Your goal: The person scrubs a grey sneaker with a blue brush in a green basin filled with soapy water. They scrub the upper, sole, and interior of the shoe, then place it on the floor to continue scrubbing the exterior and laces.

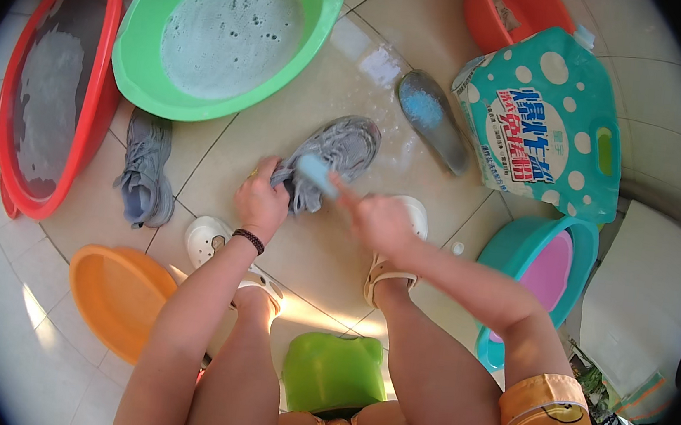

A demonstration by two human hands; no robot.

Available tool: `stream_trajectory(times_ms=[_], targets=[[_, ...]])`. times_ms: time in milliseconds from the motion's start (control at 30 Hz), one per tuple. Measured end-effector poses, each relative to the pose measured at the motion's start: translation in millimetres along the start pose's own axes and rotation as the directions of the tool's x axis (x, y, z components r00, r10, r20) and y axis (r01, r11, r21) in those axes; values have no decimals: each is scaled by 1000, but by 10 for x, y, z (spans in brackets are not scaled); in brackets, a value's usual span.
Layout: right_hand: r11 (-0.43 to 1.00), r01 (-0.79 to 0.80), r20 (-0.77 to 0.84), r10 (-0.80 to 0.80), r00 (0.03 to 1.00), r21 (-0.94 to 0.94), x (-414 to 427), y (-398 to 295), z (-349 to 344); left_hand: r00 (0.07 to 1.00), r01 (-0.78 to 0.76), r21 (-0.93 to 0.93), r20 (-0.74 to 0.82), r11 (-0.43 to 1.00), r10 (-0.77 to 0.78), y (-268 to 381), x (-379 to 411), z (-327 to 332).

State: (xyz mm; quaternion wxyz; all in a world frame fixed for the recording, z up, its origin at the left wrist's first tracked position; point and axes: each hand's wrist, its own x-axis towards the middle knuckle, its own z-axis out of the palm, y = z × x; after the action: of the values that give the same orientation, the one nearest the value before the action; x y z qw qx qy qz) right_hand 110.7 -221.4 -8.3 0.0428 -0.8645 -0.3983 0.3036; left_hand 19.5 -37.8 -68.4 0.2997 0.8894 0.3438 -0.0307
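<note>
A wet grey sneaker (348, 142), streaked with foam, is on the tiled floor before me. My left hand (264, 198) grips it at the heel and collar. In my right hand (380, 223) is a light-blue scrub brush (317, 174), held by its handle and blurred. The brush head is over the shoe's upper; whether its bristles touch is hidden. To the left stands the other grey sneaker (146, 170), upright on its sole. A dark insole (434, 123) with blue powder on it lies to the right of the sneaker in my hand.
A green basin (326, 21) of foamy water and a red basin (110, 64) stand at upper left. An orange basin (119, 301) is at lower left. On the right are a teal detergent bag (585, 107), a red basin (482, 16) and a teal basin (500, 235). White clogs (204, 238) are on my feet.
</note>
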Motion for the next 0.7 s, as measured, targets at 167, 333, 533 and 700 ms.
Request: stream_trajectory(times_ms=[167, 333, 533, 700], targets=[[966, -196, -142, 172, 975, -171, 190, 585, -286, 1000, -22, -14, -20, 1000, 22, 5, -5, -23], [999, 0, 10, 0, 1000, -36, -99, 65, -3, 1000, -14, 40, 2, 999, 14, 21, -4, -34], [974, -228, -176, 225, 958, -2, 88, 490, -287, 1000, -10, 34, -14, 999, 11, 11, 3, -19], [997, -62, 46, 60, 997, 34, -203, -108, -36, 1000, -28, 58, -2, 998, 28, 9, 2, -16]])
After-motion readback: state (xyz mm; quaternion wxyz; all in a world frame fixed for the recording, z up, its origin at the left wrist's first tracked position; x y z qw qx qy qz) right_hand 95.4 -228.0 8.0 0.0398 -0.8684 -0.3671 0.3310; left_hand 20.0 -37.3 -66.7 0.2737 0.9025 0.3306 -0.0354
